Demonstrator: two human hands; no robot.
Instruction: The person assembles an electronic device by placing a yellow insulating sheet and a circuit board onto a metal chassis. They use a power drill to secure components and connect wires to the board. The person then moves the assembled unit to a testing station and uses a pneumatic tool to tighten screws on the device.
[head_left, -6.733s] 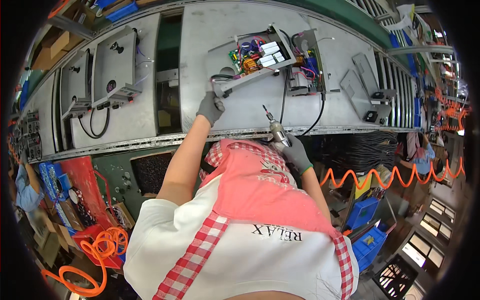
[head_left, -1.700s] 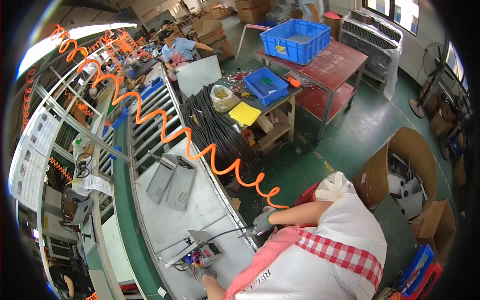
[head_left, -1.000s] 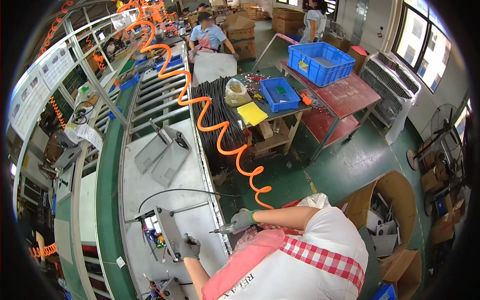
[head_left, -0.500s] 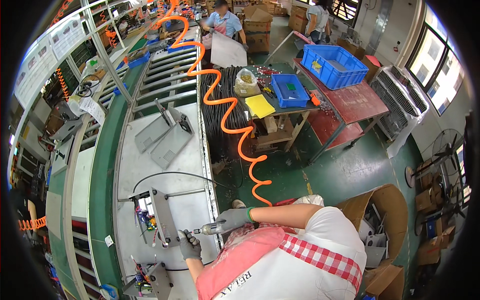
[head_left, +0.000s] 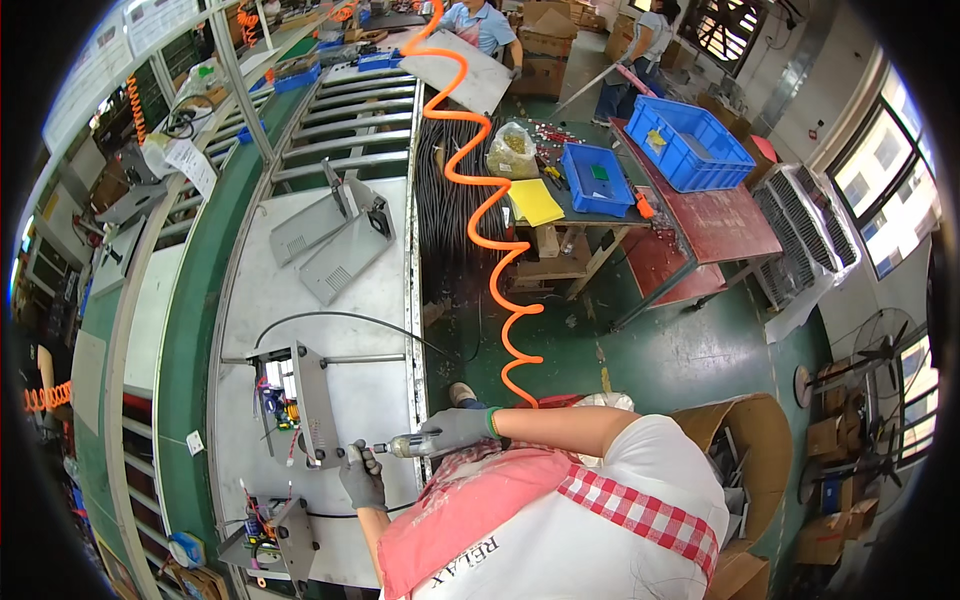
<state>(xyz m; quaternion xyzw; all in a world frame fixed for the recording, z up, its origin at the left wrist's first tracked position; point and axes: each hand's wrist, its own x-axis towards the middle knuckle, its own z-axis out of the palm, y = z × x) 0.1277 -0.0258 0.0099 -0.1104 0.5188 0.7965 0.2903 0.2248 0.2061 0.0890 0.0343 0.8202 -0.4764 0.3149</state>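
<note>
My right hand (head_left: 460, 427), in a grey glove with a green cuff, grips a power screwdriver (head_left: 407, 446) that points left. Its bit reaches the fingertips of my left hand (head_left: 362, 480), also gloved in grey. Those fingers are pinched together by the lower corner of a grey metal panel (head_left: 318, 405); whatever lies between them is too small to make out. The panel belongs to an upright unit with colored wires and electronic parts (head_left: 278, 400) on its left side. A second wired unit (head_left: 275, 535) sits nearer me on the same bench.
Two grey vented panels (head_left: 345, 250) lie farther up the white work surface (head_left: 250, 330), before a roller conveyor (head_left: 350, 140). An orange coiled hose (head_left: 500, 240) hangs to my right. Blue bins (head_left: 690, 145) stand on tables beyond; a carton of metal parts (head_left: 765, 440) is at right.
The whole view has shifted somewhat. My hands and the screwdriver stay near the panel's lower corner. In the background, a person's large grey sheet has tilted and moved toward the conveyor.
</note>
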